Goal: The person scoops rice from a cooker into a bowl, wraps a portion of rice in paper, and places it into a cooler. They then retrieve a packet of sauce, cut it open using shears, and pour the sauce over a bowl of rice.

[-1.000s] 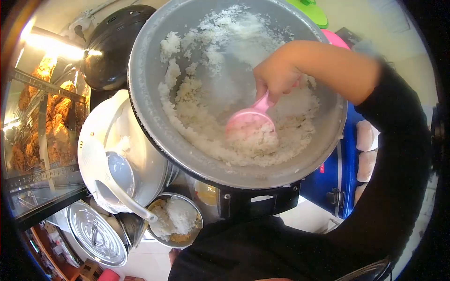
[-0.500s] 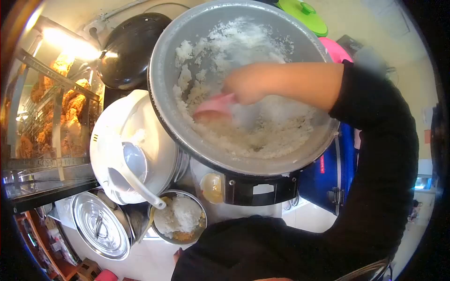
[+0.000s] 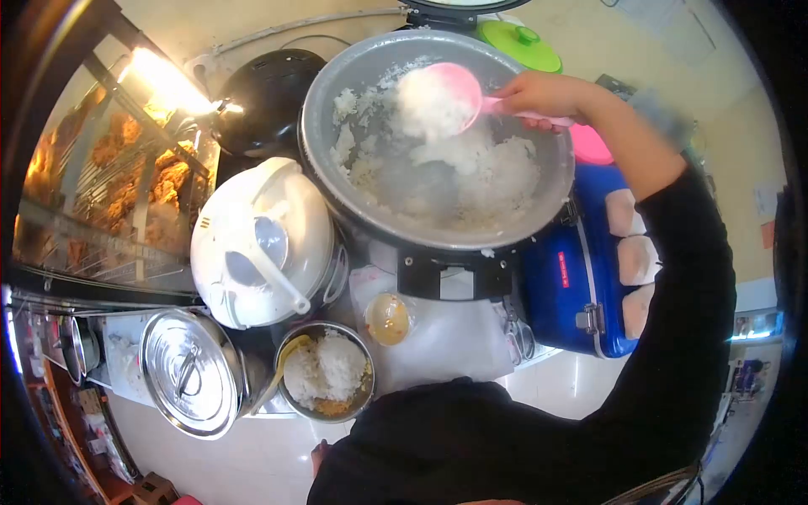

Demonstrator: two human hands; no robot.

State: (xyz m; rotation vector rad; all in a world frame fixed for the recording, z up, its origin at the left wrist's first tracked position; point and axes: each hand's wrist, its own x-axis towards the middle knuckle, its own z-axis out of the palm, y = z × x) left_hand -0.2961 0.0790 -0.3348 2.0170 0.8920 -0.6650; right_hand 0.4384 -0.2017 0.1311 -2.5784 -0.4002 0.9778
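My right hand [image 3: 543, 97] is closed round the handle of a pink rice scoop [image 3: 465, 84]. The scoop's bowl is heaped with white rice [image 3: 427, 103] and hangs over a large grey-walled rice pot [image 3: 337, 80]. Steam blurs the rice still inside this pot [image 3: 497, 177]. Below it stands a steel bowl [image 3: 367, 396] holding white rice, some orange-brown food and a yellowish utensil handle [image 3: 273, 383]. A small part of what looks like my left hand [image 3: 318, 454] shows beside my dark clothing; its fingers cannot be made out.
A white lidded cooker [image 3: 215, 261] and a steel lidded pot [image 3: 187, 370] stand at the left, below a lit display case [image 3: 109, 185] of fried food. At the right is a blue box [image 3: 555, 295]. A small cup [image 3: 387, 320] sits near the steel bowl.
My right hand has lifted the scoop from the pot's left side, up and to the right, now loaded with rice. The whole view has shifted, showing more of the counter.
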